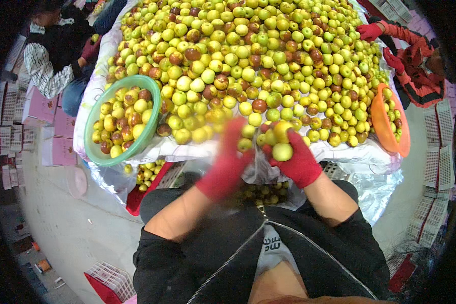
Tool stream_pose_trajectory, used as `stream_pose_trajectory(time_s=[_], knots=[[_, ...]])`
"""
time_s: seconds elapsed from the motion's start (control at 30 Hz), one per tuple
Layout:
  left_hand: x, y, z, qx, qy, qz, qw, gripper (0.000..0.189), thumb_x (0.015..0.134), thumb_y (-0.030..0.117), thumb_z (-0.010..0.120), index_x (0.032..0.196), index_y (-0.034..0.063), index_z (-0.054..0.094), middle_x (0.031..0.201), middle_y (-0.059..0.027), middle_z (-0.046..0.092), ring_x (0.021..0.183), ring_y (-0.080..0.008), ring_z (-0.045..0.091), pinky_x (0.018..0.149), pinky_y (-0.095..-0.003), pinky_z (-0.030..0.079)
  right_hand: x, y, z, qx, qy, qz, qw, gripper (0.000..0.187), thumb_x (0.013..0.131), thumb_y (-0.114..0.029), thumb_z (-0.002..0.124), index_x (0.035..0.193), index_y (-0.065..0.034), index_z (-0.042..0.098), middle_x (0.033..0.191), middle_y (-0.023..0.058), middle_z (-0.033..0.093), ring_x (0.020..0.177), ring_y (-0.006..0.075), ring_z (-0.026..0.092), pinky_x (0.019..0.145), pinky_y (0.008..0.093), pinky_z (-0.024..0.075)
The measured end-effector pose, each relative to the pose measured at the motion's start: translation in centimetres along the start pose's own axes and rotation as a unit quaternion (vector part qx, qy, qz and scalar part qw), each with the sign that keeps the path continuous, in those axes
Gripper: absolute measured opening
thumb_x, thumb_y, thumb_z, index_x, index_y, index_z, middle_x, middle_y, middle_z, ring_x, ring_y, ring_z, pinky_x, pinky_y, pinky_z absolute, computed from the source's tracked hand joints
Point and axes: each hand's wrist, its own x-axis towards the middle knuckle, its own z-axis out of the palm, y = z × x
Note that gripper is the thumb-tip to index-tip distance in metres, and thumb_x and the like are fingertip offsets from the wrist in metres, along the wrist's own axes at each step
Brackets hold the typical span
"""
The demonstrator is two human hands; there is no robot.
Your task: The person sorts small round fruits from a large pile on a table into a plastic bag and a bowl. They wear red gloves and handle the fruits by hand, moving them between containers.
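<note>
Both my hands wear red gloves and are at the near edge of a large heap of green and brown jujubes [231,60]. My right hand [298,161] is closed around several jujubes [282,152], palm turned up. Motion blurs my left hand [228,163], which is beside the near jujubes; whether it holds any cannot be told. Between the hands hangs a clear plastic sheet or bag [264,171]. Below it, in front of my body, lie more jujubes [268,193] in a container that is partly hidden.
A green plastic basin [155,110] of jujubes is on the left corner, an orange basin [382,125] on the right. One person [57,57] sits left, another in red gloves [421,72] right. Pink boxes [59,152] and slatted crates [439,152] stand on the floor.
</note>
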Motion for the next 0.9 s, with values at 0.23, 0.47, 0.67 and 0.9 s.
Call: stream_pose_trajectory(time_s=[0.23,0.47,0.67,0.9], knots=[[9.7,-2.9,-6.8,0.471,0.166,-0.048,0.865,0.080,0.069,0.034,0.074,0.134,0.0017,0.039,0.133,-0.0247,0.043,0.119,-0.0412,0.043,0.101,-0.0502,0.031,-2.0,-1.6,-1.7,0.249,0.037,0.056,0.966,0.051,0.093,-0.047,0.046,0.130,-0.0136,0.043,0.133,0.0113,0.048,0.084,0.0209,0.061,0.059,0.0317,0.0503],[16.1,-2.3,-2.2,0.405,0.203,-0.008,0.892,0.085,0.067,0.042,0.075,0.136,0.0077,0.039,0.131,-0.0262,0.043,0.117,-0.0401,0.045,0.097,-0.0485,0.038,-2.3,-1.6,-1.5,0.230,0.014,0.041,0.972,0.051,0.094,-0.048,0.042,0.131,-0.0135,0.043,0.132,0.0126,0.048,0.084,0.0194,0.062,0.057,0.0304,0.0514],[18.0,-0.1,5.1,0.339,0.056,-0.009,0.939,0.065,0.073,0.035,0.071,0.130,0.0142,0.048,0.128,-0.0201,0.049,0.114,-0.0368,0.049,0.094,-0.0461,0.042,-1.7,-1.8,-1.3,0.258,0.059,0.035,0.964,0.049,0.092,-0.048,0.045,0.127,-0.0141,0.046,0.131,0.0124,0.049,0.082,0.0201,0.062,0.056,0.0306,0.0493],[17.1,-1.0,6.8,0.243,0.073,0.166,0.953,0.062,0.073,0.027,0.072,0.128,0.0100,0.050,0.130,-0.0198,0.047,0.124,-0.0379,0.039,0.104,-0.0462,0.031,-1.9,-2.5,-2.3,0.241,0.061,0.011,0.969,0.049,0.091,-0.049,0.046,0.125,-0.0135,0.047,0.129,0.0118,0.050,0.080,0.0201,0.061,0.056,0.0311,0.0479]])
